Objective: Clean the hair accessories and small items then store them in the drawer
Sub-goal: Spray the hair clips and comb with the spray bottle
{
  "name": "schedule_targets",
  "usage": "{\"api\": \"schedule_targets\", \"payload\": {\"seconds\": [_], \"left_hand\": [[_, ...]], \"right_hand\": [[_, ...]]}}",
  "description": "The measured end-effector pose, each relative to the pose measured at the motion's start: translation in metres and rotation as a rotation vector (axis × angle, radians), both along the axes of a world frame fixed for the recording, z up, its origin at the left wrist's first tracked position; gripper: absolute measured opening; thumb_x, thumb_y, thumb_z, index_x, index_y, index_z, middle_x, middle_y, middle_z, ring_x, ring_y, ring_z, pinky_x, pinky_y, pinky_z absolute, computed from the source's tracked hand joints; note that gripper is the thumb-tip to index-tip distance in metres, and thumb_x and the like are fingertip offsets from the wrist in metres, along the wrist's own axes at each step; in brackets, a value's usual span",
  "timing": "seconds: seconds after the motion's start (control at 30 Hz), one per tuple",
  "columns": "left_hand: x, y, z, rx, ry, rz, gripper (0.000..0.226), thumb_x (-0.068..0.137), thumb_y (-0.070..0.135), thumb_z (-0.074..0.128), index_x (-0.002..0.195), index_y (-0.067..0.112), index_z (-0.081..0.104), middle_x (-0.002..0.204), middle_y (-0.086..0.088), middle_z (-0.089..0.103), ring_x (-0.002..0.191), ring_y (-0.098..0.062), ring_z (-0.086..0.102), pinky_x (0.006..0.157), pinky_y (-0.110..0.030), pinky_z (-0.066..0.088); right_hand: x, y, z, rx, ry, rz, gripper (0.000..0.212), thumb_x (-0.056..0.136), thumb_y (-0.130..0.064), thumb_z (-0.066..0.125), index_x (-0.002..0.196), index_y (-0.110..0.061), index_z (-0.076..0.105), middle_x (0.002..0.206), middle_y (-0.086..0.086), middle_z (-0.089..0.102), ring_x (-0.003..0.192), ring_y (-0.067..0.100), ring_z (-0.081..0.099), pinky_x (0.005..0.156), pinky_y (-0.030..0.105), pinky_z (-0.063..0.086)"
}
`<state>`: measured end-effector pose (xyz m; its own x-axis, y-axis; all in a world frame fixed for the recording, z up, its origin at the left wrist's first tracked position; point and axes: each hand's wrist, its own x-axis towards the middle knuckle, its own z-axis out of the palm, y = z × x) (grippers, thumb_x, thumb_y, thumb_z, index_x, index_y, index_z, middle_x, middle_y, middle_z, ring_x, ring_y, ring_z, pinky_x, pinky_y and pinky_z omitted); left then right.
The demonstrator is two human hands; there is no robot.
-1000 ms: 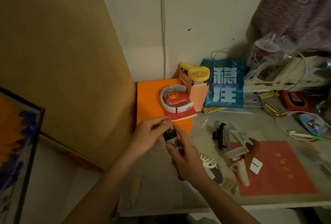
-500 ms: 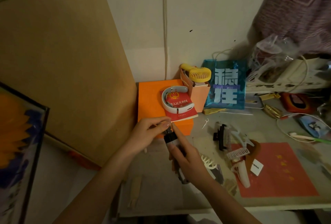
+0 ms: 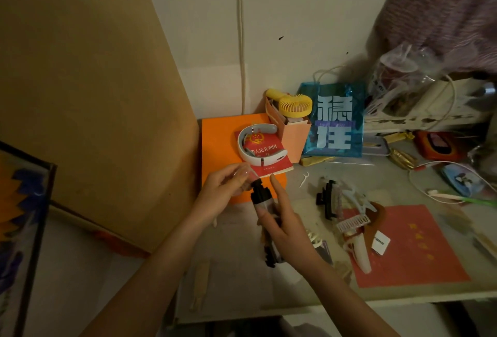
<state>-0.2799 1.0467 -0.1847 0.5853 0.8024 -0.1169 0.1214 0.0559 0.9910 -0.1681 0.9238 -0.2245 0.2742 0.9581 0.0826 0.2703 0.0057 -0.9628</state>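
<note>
So the right hand [image 3: 289,226] grips a small spray bottle [image 3: 262,198] over the table [image 3: 295,291], index finger up, while the left hand [image 3: 223,188] pinches its clear cap [image 3: 246,175] just off the nozzle. Hair clips [image 3: 347,210] lie loose by the red mat [image 3: 419,250]. A yellow fan [image 3: 294,105] sits in the pink box [image 3: 294,137], blue bag [image 3: 336,121] by the wall

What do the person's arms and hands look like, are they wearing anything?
Both forearms are bare as far as the picture shows: no sleeves, gloves, watch or bracelets. The left hand and right hand show no rings. The left fingernails look fairly long and glossy; the dim light hides finer detail.
</note>
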Motion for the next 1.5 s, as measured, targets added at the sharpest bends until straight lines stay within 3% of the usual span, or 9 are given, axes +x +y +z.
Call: {"api": "schedule_targets", "payload": {"seconds": [0.1,0.2,0.5,0.6,0.8,0.87,1.07,1.33,1.5], "left_hand": [[0.001,0.003,-0.012,-0.049,-0.021,0.067,0.019,0.094,0.020,0.052,0.112,0.024,0.058,0.106,0.007,0.063,0.096,-0.008,0.065,0.074,-0.014,0.053],[0.000,0.002,-0.030,-0.045,0.033,0.102,0.018,0.091,0.017,0.058,0.100,0.032,0.058,0.101,0.012,0.061,0.090,0.003,0.063,0.074,-0.014,0.050],[-0.001,-0.005,-0.111,-0.041,0.230,0.105,0.027,0.080,0.010,0.073,0.104,0.005,0.063,0.090,0.004,0.062,0.086,-0.013,0.059,0.066,-0.011,0.045],[-0.006,-0.007,-0.136,-0.027,0.309,0.083,0.029,0.076,0.003,0.075,0.099,0.015,0.061,0.094,0.002,0.061,0.094,-0.020,0.058,0.070,-0.014,0.043],[-0.018,-0.017,-0.175,-0.129,0.406,0.100,0.040,0.069,-0.003,0.078,0.099,0.018,0.061,0.100,-0.001,0.058,0.093,-0.016,0.052,0.069,-0.013,0.043],[-0.021,-0.021,-0.184,-0.108,0.421,0.089,0.042,0.067,-0.004,0.079,0.099,0.017,0.062,0.102,0.000,0.058,0.094,-0.015,0.052,0.069,-0.009,0.041],[-0.026,-0.028,-0.213,-0.020,0.510,0.070,0.043,0.064,-0.001,0.082,0.101,0.014,0.066,0.103,-0.002,0.058,0.094,-0.014,0.053,0.074,-0.011,0.039],[-0.038,-0.043,-0.233,-0.027,0.587,0.061,0.036,0.072,0.003,0.076,0.102,0.018,0.063,0.109,-0.002,0.054,0.100,-0.015,0.052,0.083,-0.018,0.039],[-0.038,-0.047,-0.231,-0.100,0.532,0.119,0.039,0.071,0.002,0.077,0.099,0.023,0.060,0.111,-0.001,0.053,0.103,-0.016,0.051,0.089,-0.024,0.043]], "right_hand": [[0.004,-0.001,0.000,0.001,0.036,-0.038,0.056,0.095,-0.027,0.051,0.139,-0.044,0.021,0.064,-0.015,0.056,0.055,0.005,0.055,0.055,0.026,0.051],[0.009,-0.003,0.002,-0.012,0.099,-0.049,0.061,0.095,-0.022,0.052,0.143,-0.038,0.019,0.082,-0.009,0.059,0.061,0.007,0.058,0.060,0.026,0.052],[0.019,-0.003,-0.014,-0.145,0.076,-0.058,0.056,0.096,-0.024,0.053,0.145,-0.029,0.025,0.100,-0.010,0.059,0.081,0.000,0.059,0.074,0.022,0.048],[0.018,-0.002,-0.019,-0.169,0.041,-0.065,0.044,0.096,-0.019,0.053,0.137,-0.024,0.038,0.096,-0.013,0.057,0.079,-0.004,0.055,0.072,0.017,0.045],[0.018,-0.005,-0.037,-0.246,0.042,-0.067,0.033,0.096,-0.016,0.054,0.126,-0.027,0.045,0.092,0.005,0.056,0.075,0.002,0.051,0.074,0.037,0.047],[0.016,-0.005,-0.044,-0.262,0.048,-0.066,0.033,0.095,-0.016,0.054,0.125,-0.027,0.045,0.090,0.001,0.054,0.075,0.004,0.051,0.076,0.040,0.047],[0.006,0.002,-0.064,-0.301,0.089,-0.074,0.034,0.093,-0.008,0.056,0.121,-0.024,0.045,0.087,-0.010,0.053,0.074,-0.004,0.053,0.070,0.015,0.044],[-0.002,-0.002,-0.077,-0.370,0.115,-0.089,0.036,0.094,-0.008,0.056,0.126,-0.018,0.045,0.090,-0.009,0.054,0.076,-0.010,0.053,0.071,0.007,0.043],[-0.002,-0.010,-0.088,-0.414,0.116,-0.102,0.034,0.094,-0.012,0.056,0.124,-0.023,0.046,0.090,-0.009,0.056,0.080,-0.005,0.056,0.083,0.027,0.050]]}}
